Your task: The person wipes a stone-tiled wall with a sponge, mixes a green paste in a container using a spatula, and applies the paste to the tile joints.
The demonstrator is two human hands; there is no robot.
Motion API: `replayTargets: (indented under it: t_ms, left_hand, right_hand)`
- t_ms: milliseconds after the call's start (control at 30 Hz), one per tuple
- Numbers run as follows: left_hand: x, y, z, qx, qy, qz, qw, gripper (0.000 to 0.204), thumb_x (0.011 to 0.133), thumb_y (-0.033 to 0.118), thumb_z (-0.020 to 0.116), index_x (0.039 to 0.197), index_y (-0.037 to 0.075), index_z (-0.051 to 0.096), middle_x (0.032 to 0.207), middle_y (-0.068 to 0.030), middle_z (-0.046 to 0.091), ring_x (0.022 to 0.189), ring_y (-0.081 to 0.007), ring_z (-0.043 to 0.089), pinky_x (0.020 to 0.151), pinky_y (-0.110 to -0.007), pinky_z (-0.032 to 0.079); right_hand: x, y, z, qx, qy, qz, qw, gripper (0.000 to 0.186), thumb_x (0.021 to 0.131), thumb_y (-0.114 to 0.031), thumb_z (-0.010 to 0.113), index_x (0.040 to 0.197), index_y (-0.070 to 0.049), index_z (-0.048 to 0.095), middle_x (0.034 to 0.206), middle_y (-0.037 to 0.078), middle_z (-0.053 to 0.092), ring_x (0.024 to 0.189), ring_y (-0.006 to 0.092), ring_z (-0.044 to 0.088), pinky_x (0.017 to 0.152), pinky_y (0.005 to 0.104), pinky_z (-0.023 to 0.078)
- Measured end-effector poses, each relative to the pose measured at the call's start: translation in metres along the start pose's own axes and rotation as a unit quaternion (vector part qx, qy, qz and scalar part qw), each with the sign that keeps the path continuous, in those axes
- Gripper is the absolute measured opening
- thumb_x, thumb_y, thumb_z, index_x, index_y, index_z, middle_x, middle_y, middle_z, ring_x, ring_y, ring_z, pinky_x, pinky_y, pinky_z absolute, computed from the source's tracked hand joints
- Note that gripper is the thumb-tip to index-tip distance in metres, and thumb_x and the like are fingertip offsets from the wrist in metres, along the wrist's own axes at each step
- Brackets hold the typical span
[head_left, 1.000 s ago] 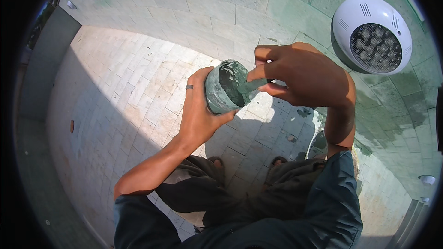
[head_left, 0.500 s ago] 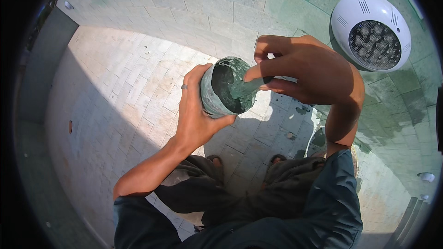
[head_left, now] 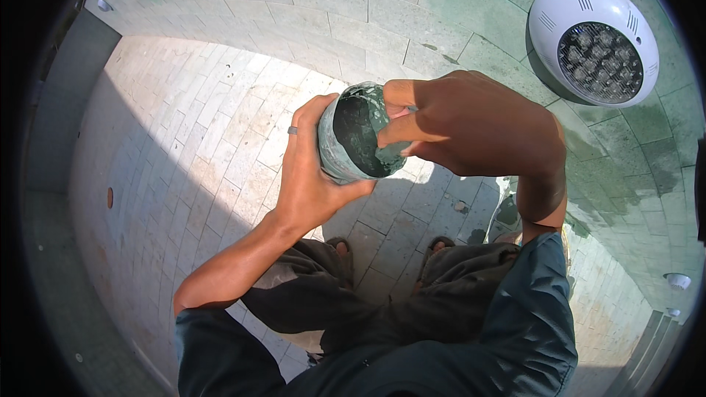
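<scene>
Green-smeared cup (head_left: 329, 148), held over the tiled floor (head_left: 220, 125).
Left hand (head_left: 307, 187) clamps its left side, right hand (head_left: 478, 125) pinches a half-hidden green piece (head_left: 392, 154) inside its right rim; a steady left grip serves best.

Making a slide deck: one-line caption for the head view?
Left hand holding a smeared cup, right hand at its rim, near a tiled wall.

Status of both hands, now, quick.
Left hand: closed around the side of a green-smeared cup.
Right hand: pinching a green-smeared piece at the cup's mouth; its kind cannot be told.
</scene>
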State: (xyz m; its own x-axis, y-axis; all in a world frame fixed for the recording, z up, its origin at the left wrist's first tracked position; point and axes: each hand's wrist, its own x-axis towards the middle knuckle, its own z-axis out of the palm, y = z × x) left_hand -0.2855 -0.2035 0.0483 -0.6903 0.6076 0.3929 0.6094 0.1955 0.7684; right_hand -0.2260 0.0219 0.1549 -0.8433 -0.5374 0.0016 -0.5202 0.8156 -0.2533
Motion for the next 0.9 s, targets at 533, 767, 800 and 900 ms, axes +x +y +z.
replayTargets:
  t_ms: [533, 767, 800, 900]
  left_hand:
    - [-0.002, 0.004, 0.000, 0.023, -0.036, 0.026, 0.999, 0.101, 0.056, 0.009, 0.088, 0.141, 0.006, 0.035, 0.136, -0.0224, 0.042, 0.128, -0.0418, 0.044, 0.104, -0.049, 0.043]
    - [-0.002, 0.005, 0.000, 0.016, -0.036, -0.003, 0.999, 0.102, 0.056, 0.012, 0.089, 0.142, 0.006, 0.034, 0.135, -0.0217, 0.042, 0.126, -0.0414, 0.046, 0.103, -0.049, 0.043]
    - [-0.002, 0.006, 0.000, 0.014, -0.029, -0.012, 0.999, 0.102, 0.057, 0.012, 0.089, 0.142, 0.006, 0.033, 0.135, -0.0215, 0.042, 0.125, -0.0412, 0.046, 0.103, -0.049, 0.044]
    - [-0.002, 0.006, -0.001, 0.030, -0.018, -0.005, 0.999, 0.104, 0.059, 0.018, 0.091, 0.143, 0.002, 0.031, 0.135, -0.0198, 0.044, 0.124, -0.0340, 0.050, 0.104, -0.045, 0.044]
  right_hand:
    - [-0.013, -0.024, -0.019, -0.070, 0.002, 0.052, 0.996, 0.016, 0.080, -0.004, 0.068, 0.094, -0.010, 0.073, 0.096, 0.005, 0.063, 0.080, 0.0262, 0.068, 0.073, 0.0383, 0.054]
    - [0.001, -0.018, 0.001, -0.065, 0.023, 0.010, 0.998, 0.012, 0.081, -0.004, 0.066, 0.090, -0.008, 0.073, 0.095, 0.007, 0.063, 0.080, 0.0267, 0.067, 0.072, 0.0391, 0.053]
    - [0.004, -0.018, -0.001, -0.078, 0.008, 0.017, 0.997, 0.012, 0.082, -0.004, 0.066, 0.091, -0.008, 0.073, 0.096, 0.006, 0.063, 0.080, 0.0267, 0.067, 0.072, 0.0391, 0.053]
    - [0.001, -0.010, -0.007, -0.032, 0.104, -0.004, 0.994, 0.013, 0.084, -0.006, 0.068, 0.095, -0.010, 0.074, 0.098, 0.005, 0.064, 0.080, 0.0262, 0.068, 0.072, 0.0395, 0.052]
